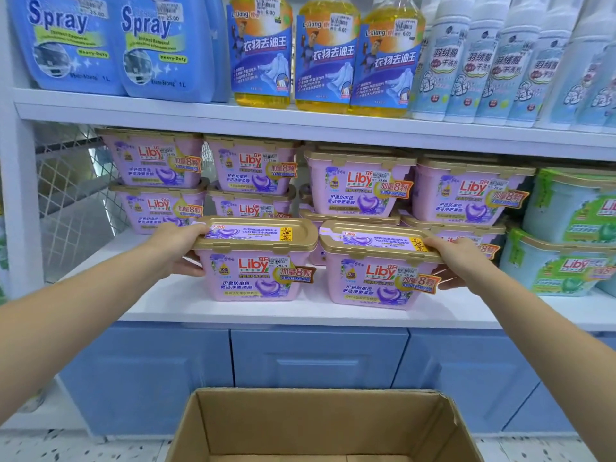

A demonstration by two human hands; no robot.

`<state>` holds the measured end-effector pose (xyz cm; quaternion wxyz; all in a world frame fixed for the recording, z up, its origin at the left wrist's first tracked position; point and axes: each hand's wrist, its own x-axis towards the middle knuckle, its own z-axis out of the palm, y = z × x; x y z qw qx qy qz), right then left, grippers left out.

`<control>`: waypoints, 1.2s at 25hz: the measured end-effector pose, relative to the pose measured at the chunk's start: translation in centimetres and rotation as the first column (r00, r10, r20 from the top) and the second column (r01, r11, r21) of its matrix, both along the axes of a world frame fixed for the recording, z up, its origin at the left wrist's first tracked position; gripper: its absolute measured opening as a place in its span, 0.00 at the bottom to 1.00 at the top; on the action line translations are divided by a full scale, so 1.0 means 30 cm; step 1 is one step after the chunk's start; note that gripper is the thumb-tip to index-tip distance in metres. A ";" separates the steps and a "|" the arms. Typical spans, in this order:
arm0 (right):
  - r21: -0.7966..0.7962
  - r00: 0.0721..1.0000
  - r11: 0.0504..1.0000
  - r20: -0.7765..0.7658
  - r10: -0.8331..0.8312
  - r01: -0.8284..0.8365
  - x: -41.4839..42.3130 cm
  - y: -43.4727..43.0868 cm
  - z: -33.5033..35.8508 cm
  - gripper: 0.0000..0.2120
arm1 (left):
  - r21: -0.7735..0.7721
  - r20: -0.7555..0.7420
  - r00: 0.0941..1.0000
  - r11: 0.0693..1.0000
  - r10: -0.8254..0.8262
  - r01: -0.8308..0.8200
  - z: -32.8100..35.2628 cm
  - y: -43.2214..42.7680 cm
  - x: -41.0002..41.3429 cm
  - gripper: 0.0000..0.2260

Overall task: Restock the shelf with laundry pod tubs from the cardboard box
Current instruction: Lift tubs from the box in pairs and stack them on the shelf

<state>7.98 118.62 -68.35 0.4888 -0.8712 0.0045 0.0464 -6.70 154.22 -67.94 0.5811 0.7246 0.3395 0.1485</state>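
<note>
Two pink Liby laundry pod tubs with gold lids stand side by side on the front of the white lower shelf [300,311]. My left hand [178,246] grips the left end of the left tub [255,261]. My right hand [458,261] grips the right end of the right tub [378,271]. Behind them, several identical pink tubs [358,185] are stacked two high along the back of the shelf. The open cardboard box [323,425] sits on the floor below me; the part of its inside that I can see holds no tubs.
Green-labelled Liby tubs [573,228] are stacked at the right end of the same shelf. The shelf above holds blue spray jugs [110,45], yellow bottles [326,55] and white bottles [500,68]. A wire mesh panel [73,195] closes the left side. Blue cabinet doors [316,358] lie below.
</note>
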 end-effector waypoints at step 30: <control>-0.540 0.855 0.689 -0.460 0.239 -0.483 -0.697 -0.330 -0.985 0.22 | 0.053 -0.668 0.651 0.850 -0.359 0.523 -1.008 -0.372 -0.722 0.30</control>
